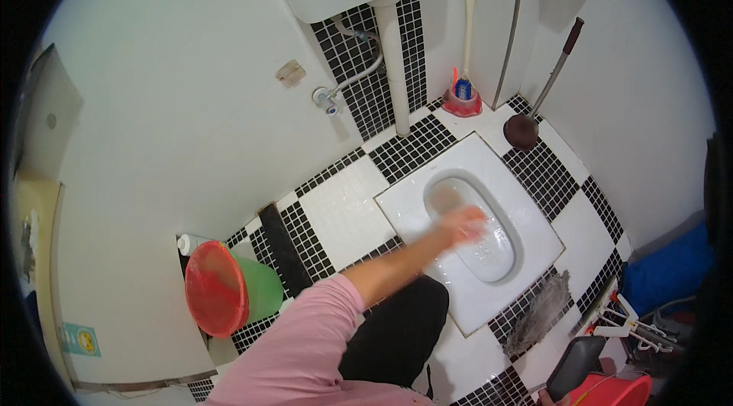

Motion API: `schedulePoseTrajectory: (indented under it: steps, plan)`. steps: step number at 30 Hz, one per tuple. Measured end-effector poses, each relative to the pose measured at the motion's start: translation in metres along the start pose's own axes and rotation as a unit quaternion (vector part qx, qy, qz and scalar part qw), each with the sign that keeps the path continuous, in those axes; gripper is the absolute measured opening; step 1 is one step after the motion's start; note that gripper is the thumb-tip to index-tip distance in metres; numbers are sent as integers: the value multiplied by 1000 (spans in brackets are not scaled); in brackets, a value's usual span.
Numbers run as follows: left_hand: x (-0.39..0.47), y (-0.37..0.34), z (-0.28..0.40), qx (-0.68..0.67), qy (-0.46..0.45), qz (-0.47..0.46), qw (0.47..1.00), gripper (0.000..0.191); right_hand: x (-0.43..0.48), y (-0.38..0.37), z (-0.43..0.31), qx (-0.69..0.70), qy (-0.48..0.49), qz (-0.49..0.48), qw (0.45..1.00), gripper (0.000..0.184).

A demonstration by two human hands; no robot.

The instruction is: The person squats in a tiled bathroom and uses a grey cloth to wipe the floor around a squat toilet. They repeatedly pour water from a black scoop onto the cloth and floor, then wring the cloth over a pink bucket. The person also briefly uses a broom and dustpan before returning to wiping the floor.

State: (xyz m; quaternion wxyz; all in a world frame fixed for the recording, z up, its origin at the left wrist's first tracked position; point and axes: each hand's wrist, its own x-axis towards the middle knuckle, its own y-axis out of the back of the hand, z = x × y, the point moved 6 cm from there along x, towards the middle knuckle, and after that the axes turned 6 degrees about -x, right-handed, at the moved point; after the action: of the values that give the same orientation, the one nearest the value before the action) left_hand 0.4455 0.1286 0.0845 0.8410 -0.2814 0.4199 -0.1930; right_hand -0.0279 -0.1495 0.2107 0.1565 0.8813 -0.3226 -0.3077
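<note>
My left hand [465, 225] is stretched over the white ceramic squat toilet [404, 208]. Motion blurs it, so the fingers and anything in them cannot be made out. Wet, glossy patches show in the basin [487, 257] beneath it, and the drain end is partly behind blur. At the bottom right edge, part of my right hand [553, 398] grips a dark grey oblong object [577, 366], whose exact kind is unclear. This object sits beside a red plastic basin or bucket [624, 391].
A green bucket [263, 291] with a red basin [215, 291] in its top stands left. Behind the toilet are a toilet brush [462, 88] in a red holder [461, 105] and a plunger [522, 131]. A grey mop head [541, 314] lies right, near a white rack [624, 320].
</note>
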Motion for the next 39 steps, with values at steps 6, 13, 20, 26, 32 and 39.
schedulePoseTrajectory:
  steps: [6, 13, 20, 26, 32, 39]
  plan:
    - [-80, -178, -196, 52, 174, -158, 971, 28, 29, -20, 12, -157, 65, -74, 983, 36]
    - [-114, -202, -259, -36, 195, -101, 975, 16, 15, -23, 1, -32, 126, -226, 965, 30]
    - [-109, -213, -295, -11, 231, -112, 966, 23, 0, 15, -15, -60, 146, -70, 985, 42]
    - [-75, -194, -313, 27, 210, -91, 973, 22, -23, 26, -32, -138, 200, -64, 968, 42]
    - [-73, -199, -318, 4, 206, -182, 961, 14, -23, 28, -44, -159, 211, -28, 964, 40]
    - [-81, -212, -311, -25, 187, -130, 973, 13, -13, 25, -36, -97, 215, -47, 971, 36]
